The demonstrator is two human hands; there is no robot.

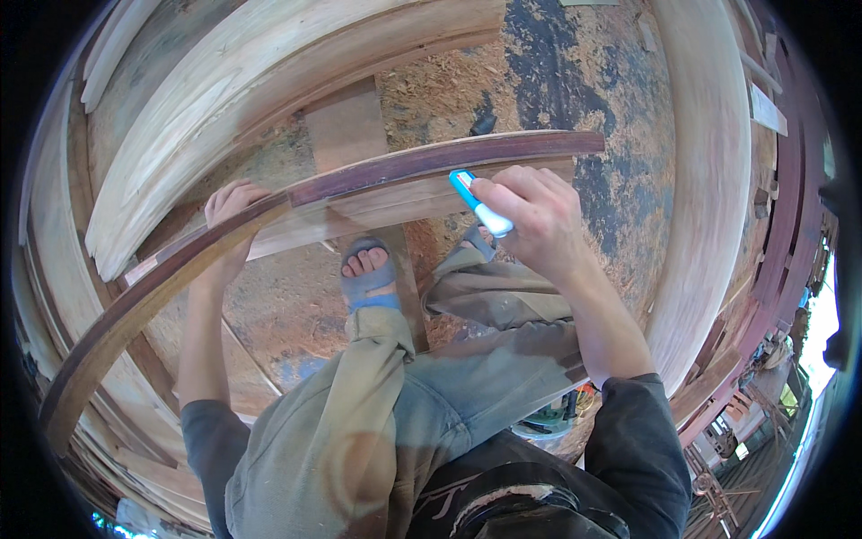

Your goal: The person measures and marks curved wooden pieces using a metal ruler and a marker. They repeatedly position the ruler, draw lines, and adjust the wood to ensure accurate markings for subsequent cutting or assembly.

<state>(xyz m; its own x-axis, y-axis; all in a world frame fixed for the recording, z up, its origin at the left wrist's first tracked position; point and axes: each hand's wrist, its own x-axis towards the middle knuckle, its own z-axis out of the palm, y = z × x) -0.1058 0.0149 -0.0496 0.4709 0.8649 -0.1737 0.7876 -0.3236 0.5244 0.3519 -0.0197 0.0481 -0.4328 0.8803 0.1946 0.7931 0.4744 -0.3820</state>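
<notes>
- Seeing the curved wooden strip [449, 154] bowed from 8 o'clock, past 12 o'clock, to 2 o'clock, dark reddish toward the 2 o'clock end.
- Pinching a blue-and-white pen [479, 206] between thumb and fingers of the right hand [541, 214], at 2 o'clock, just below the strip's edge in view; cannot tell whether uncapped.
- Reaching under the strip at 10 o'clock with the left hand [232, 205], fingers bent and showing past the far edge; cannot tell how firmly closed, the strip hiding the palm.
- Best handled, probably, by steadying the strip with the left hand, bracing the right wrist, and placing the pen lightly and squarely against the wood.
- Worth watching, likely, for rocking at the unsupported-looking 2 o'clock end; better to press gently there.
- Lying beneath the strip, toward 12 o'clock, a paler board [404, 203]; near the centre, a sandaled foot [366, 269].
- Spreading farther out: heavy pale timber [260, 85] at 11 o'clock, another long timber [705, 180] at 3 o'clock, sawdust-strewn floor [440, 90] at 12 o'clock.
</notes>
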